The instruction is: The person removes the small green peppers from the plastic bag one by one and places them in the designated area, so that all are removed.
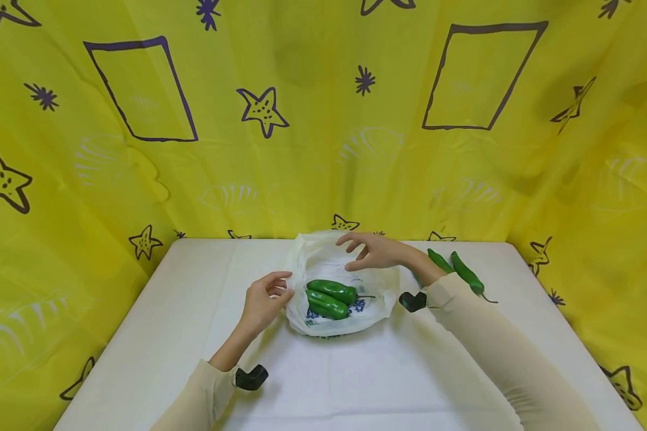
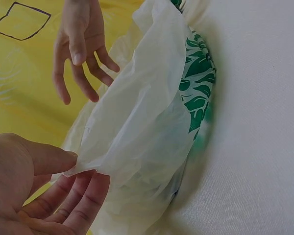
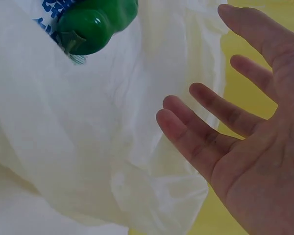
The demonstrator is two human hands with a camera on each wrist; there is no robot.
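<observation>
A thin white plastic bag (image 1: 323, 257) lies with its mouth spread wide on the table. Inside it rest two glossy green peppers, one pepper (image 1: 331, 290) behind the other pepper (image 1: 327, 305). My left hand (image 1: 261, 302) pinches the bag's left edge between thumb and fingers, as the left wrist view shows at the thumb (image 2: 54, 159). Over the bag's far right side hovers my right hand (image 1: 376, 250), fingers spread and holding nothing. In the right wrist view its fingers (image 3: 186, 142) overlap the bag's side, with a green pepper (image 3: 90, 27) beyond.
More green peppers, among them one pepper (image 1: 466, 272) with a long stem, lie on the table right of the bag, partly hidden by my right forearm. The white-covered table (image 1: 194, 299) ends at a yellow curtain (image 1: 313, 173) with drawn stars.
</observation>
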